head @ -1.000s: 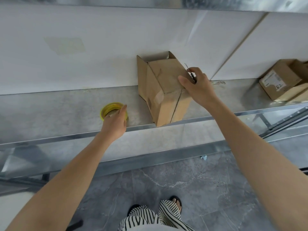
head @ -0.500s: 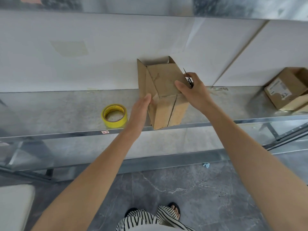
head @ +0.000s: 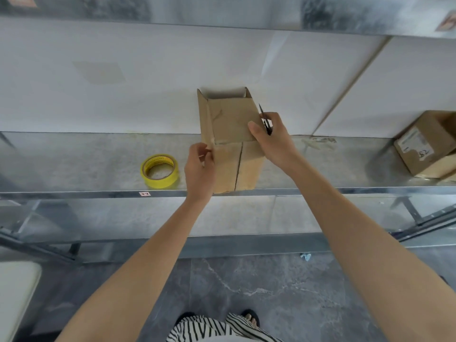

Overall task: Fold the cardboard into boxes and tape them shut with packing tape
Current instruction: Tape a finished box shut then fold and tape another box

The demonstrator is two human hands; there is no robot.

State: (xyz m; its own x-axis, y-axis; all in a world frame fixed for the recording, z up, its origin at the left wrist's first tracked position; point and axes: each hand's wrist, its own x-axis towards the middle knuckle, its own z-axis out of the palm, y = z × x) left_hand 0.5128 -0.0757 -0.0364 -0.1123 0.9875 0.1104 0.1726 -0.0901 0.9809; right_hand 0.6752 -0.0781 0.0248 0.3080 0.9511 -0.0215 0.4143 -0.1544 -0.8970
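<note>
On the shelf [head: 74, 164], a cardboard box [head: 232, 124].
Left hand [head: 199, 171] pinches its left edge; right hand [head: 274, 141] clamps a dark tool [head: 263, 116] against it.

Small brown corrugated cardboard box [head: 229, 144] sits on the grey metal shelf [head: 74, 164] at its front edge, long axis pointing to the wall. Near end: flaps closed, vertical seam down the middle. Far end: flaps open. Yellow roll of packing tape [head: 159, 171] lies flat left of it, near, not touching.
</note>
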